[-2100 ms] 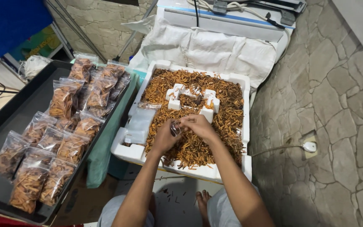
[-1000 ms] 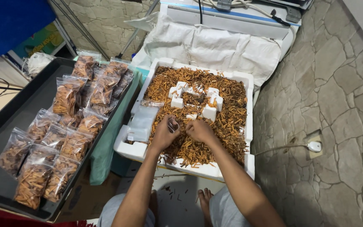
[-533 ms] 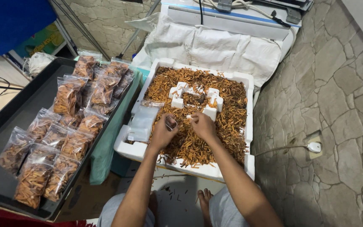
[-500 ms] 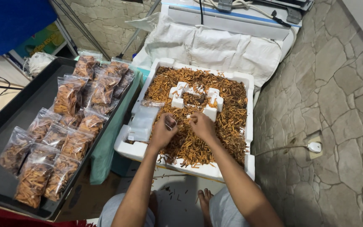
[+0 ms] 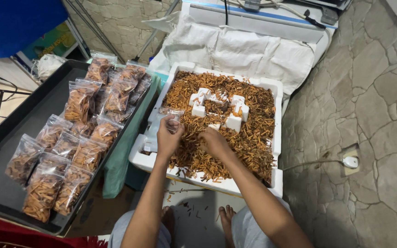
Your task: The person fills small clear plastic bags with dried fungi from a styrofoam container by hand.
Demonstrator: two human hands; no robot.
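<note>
**Orange snack sticks scooped from a foam box**

Orange-brown and thin, the snack sticks (image 5: 249,138) lay heaped across a white foam box (image 5: 279,87), broken into short, uneven lengths, some darker than others. The left hand (image 5: 168,138) was curled around the mouth of a small clear bag (image 5: 170,112), pinching it over the box's left edge. The right hand (image 5: 214,142) pressed palm-down into the sticks near the front edge; its fingers were buried, so whether they had clenched on anything could not be told. White foam blocks (image 5: 217,108) stood in a ring at the middle of the box. Left of the box, filled clear bags (image 5: 81,133) of the same sticks lay in rows on a black tray (image 5: 28,115).
</note>
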